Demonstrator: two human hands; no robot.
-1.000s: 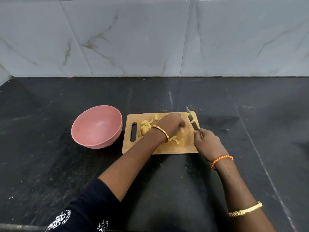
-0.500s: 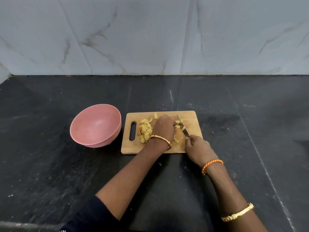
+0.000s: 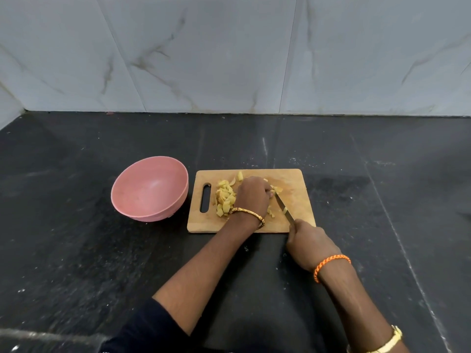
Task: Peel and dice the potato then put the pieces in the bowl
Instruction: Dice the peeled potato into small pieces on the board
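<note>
A wooden cutting board [image 3: 298, 194] lies on the dark counter. Yellow diced potato pieces [image 3: 225, 198] are heaped on its left half, near the handle slot. My left hand [image 3: 252, 196] curls over a remaining bit of potato [image 3: 277, 190] at the board's middle, which it mostly hides. My right hand [image 3: 309, 242] grips the handle of a knife [image 3: 284, 207] at the board's near right corner. The blade slants up and left, its tip beside my left fingers. A small potato piece sticks to the blade. The pink bowl [image 3: 150, 189] stands left of the board, with nothing in it.
The black stone counter [image 3: 76, 250] stretches widely on all sides. A marble-tiled wall [image 3: 229, 59] closes off the back. A few stray potato bits lie near the board's far edge.
My right hand and the knife have shifted left toward my left hand and the blade has come down lower. The left hand has stayed over the potato.
</note>
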